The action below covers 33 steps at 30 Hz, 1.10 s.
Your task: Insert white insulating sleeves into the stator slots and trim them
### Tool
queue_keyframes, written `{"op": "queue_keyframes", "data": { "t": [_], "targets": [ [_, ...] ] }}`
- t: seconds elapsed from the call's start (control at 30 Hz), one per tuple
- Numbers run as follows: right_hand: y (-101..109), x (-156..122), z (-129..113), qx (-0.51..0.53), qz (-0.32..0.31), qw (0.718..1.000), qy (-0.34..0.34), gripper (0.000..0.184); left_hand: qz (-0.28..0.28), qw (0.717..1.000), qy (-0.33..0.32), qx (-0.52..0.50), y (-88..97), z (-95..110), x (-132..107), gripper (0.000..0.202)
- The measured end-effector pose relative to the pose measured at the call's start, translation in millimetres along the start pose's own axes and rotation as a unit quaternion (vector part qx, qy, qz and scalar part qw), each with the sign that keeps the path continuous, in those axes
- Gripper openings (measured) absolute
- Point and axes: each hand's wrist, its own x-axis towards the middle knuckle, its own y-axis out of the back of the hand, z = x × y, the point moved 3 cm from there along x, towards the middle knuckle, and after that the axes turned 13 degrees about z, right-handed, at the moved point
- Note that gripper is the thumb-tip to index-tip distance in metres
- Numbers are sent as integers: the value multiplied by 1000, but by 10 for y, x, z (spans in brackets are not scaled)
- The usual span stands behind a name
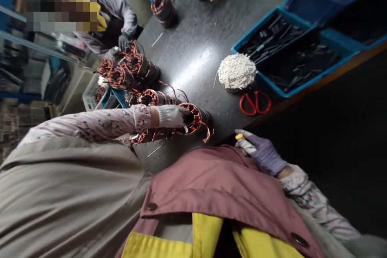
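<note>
My left hand (173, 116), in a white glove, reaches across to a motor stator (196, 117) with copper windings lying on the dark table (196, 52); its fingers are closed on the stator's end. My right hand (263, 153), in a purple glove, stays near the table's front edge and is closed round a small tool with a yellow tip (244, 142). Loose copper wire ends stick out of the stator toward me.
More wound stators (130, 70) cluster at the left, where another person's gloved hand (123, 41) works. A bundle of white sleeves (236, 71) and red scissors (255, 102) lie by blue bins (290, 52) of dark parts. Two stators stand at the far edge.
</note>
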Motion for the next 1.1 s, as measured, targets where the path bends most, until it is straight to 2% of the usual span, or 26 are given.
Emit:
{"op": "queue_keyframes", "data": {
  "t": [0.1,0.17,0.27,0.33,0.4,0.5,0.6,0.73,0.87,1.0,1.1],
  "targets": [
    [2,146,-231,-60,-44,995,73,42,-56,997,-52,10,192,170,-253,33],
    [-26,252,-352,-103,-72,987,105,42,-83,992,-82,55,354,321,-423,40],
    [-82,397,-487,-170,-116,970,131,45,-94,987,-52,119,443,560,-564,54],
    [-107,480,-565,-208,-141,957,142,46,-87,990,9,115,334,697,-574,71],
    [-118,549,-638,-239,-168,945,150,45,-62,989,72,111,142,796,-541,80],
    [-111,622,-741,-277,-204,923,171,45,1,982,151,115,-123,872,-470,74],
    [-77,672,-837,-305,-225,903,200,45,56,972,200,111,-253,886,-423,63],
    [-18,724,-958,-350,-281,869,208,46,84,970,208,94,-302,874,-407,44],
    [61,775,-1079,-391,-328,831,220,49,93,972,197,85,-322,867,-414,36],
    [89,833,-1161,-400,-353,815,225,47,93,976,178,81,-356,858,-416,34],
    [-40,896,-1202,-395,-358,810,246,45,77,982,153,73,-385,843,-421,36]
  ]
}}
